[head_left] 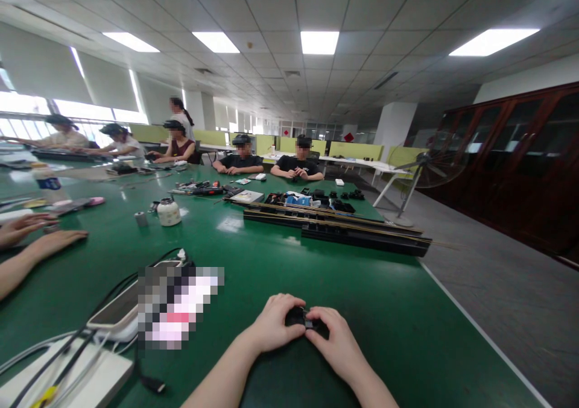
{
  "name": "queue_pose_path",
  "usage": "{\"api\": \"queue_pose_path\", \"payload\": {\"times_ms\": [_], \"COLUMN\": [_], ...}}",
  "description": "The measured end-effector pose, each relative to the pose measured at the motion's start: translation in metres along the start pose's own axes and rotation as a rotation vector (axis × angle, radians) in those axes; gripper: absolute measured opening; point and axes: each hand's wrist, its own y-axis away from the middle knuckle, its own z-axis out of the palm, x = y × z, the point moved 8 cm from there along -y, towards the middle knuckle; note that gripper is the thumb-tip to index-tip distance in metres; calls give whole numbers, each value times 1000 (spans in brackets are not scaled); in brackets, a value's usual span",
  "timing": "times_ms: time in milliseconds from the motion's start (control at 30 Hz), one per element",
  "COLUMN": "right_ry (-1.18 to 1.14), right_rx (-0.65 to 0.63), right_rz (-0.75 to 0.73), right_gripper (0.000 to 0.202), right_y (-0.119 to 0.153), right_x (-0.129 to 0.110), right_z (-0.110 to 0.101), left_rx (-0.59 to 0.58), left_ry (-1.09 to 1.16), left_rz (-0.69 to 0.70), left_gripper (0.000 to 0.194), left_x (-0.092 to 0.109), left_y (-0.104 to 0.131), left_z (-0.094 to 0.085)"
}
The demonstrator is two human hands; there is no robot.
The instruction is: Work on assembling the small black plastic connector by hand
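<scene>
One black part (296, 317), apparently crosswise.
Left hand (274, 325), right hand (339, 339) equally near, we pinch its opposite ends.

glare spots the green tabletop (217, 281); edges stretch.

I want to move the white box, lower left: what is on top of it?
Cables and a yellow piece; the parts of the white box beneath them are hidden.
</scene>
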Motion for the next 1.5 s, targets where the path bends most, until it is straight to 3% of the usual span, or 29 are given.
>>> {"api": "queue_pose_path", "payload": {"times_ms": [267,733,967,1267,1500], "right_ry": [-19,-427,-704,-831,-955], "right_rx": [-2,147,253,329,388], "right_rz": [23,144,236,342,378], "right_gripper": [17,25,42,50,50], "right_y": [0,-6,-9,-2,0], "right_x": [5,33,58,54,68], "right_z": [2,-10,-8,-22,-20], "left_rx": [-7,-12,-7,-14,-16], "left_ry": [-13,-22,-17,-13,-18], "left_rz": [11,-4,6,0,13], "left_gripper": [39,38,40,40,41], "left_x": [0,1,0,0,-1], "left_y": [1,1,-1,0,0], "left_z": [2,2,2,2,3]}}
